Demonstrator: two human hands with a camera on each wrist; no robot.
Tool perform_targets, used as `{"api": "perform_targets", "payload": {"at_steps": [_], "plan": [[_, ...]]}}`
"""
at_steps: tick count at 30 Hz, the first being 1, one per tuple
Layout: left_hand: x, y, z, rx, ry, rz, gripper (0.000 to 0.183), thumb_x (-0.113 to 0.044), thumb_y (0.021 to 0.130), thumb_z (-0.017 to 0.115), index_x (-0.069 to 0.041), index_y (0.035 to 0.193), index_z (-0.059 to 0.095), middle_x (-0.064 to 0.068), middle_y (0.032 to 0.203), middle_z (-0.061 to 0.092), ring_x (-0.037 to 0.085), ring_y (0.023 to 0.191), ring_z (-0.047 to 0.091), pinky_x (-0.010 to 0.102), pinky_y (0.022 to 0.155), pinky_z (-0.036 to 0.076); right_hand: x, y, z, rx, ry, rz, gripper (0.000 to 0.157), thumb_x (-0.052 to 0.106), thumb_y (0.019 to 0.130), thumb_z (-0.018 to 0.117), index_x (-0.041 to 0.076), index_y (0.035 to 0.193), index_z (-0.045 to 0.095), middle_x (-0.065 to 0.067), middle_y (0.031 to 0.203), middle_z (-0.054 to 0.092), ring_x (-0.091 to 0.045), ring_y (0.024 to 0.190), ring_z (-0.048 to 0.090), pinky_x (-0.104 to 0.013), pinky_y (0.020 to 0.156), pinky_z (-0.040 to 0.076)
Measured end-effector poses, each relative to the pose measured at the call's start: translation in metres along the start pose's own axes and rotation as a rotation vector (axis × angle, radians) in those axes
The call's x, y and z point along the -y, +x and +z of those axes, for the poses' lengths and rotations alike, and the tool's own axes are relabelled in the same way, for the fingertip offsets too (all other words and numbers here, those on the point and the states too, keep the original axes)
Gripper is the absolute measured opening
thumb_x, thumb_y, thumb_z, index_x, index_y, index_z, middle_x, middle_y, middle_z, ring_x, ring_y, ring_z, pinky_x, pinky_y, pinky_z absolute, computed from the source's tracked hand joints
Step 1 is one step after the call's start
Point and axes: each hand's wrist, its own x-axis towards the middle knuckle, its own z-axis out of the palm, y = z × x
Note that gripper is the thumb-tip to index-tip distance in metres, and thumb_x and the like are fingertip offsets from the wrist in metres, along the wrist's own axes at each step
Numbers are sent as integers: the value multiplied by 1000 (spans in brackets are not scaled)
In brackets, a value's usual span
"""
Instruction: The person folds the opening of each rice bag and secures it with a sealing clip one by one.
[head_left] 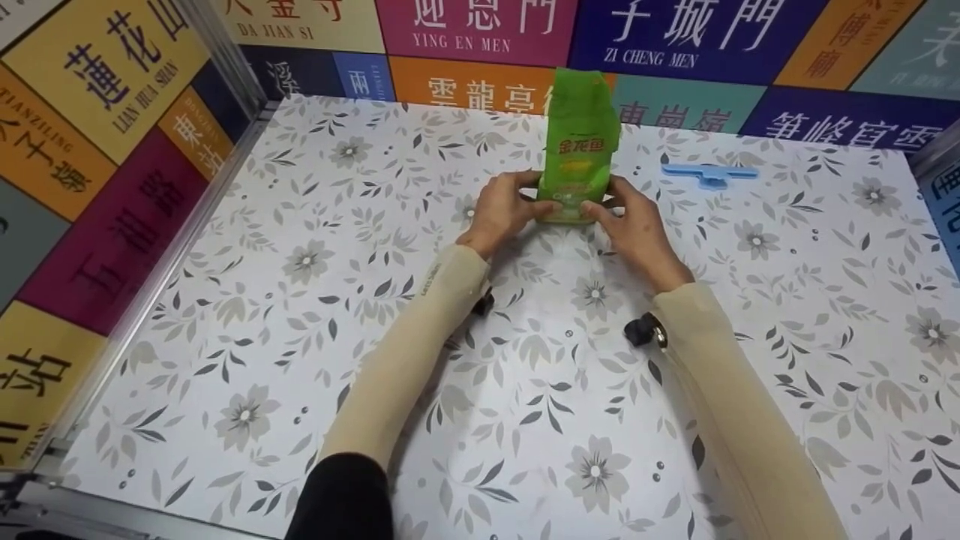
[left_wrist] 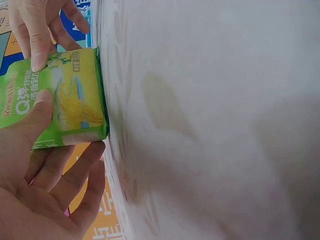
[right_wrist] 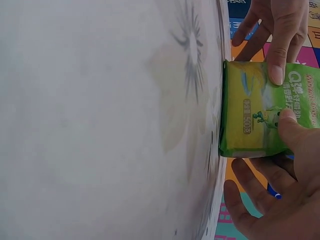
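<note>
A green food bag [head_left: 581, 124] with a wheat picture and a 500 g mark stands upright on the table, its tall top rising unsupported. My left hand [head_left: 504, 210] holds its lower left side, thumb pressed on the front. On the lower right side, my right hand [head_left: 639, 229] holds it the same way. In the left wrist view the bag [left_wrist: 82, 100] has its base on the tabletop, and the left hand's fingers curve behind it. The right wrist view shows the bag [right_wrist: 245, 110] between both thumbs and the fingers behind; the fingertips at the back are partly hidden.
A light blue bag-sealing clip [head_left: 709, 173] lies right of the bag. White floral cloth covers the table [head_left: 315, 330]. Colourful panels with place names [head_left: 472, 34] stand along the back and left edges.
</note>
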Motion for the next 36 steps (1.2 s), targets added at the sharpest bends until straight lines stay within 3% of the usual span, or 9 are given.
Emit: {"api": "perform_targets", "payload": {"at_steps": [6, 36], "plan": [[0, -2, 0, -1, 6, 17, 52, -29, 89, 84, -18, 137, 69, 0, 134, 73, 13, 119, 70, 25, 105, 53, 0, -1, -1, 5, -20, -14, 59, 42, 103, 63, 16, 153, 48, -13, 143, 63, -28, 128, 60, -47, 108, 50], [-3, -9, 0, 24, 33, 26, 54, -31, 89, 84, -22, 139, 67, -4, 141, 70, 14, 132, 64, 27, 115, 46, -1, -9, -4, 13, -39, 8, 58, 42, 103, 63, 16, 153, 48, -13, 145, 61, -30, 128, 59, -46, 105, 50]]}}
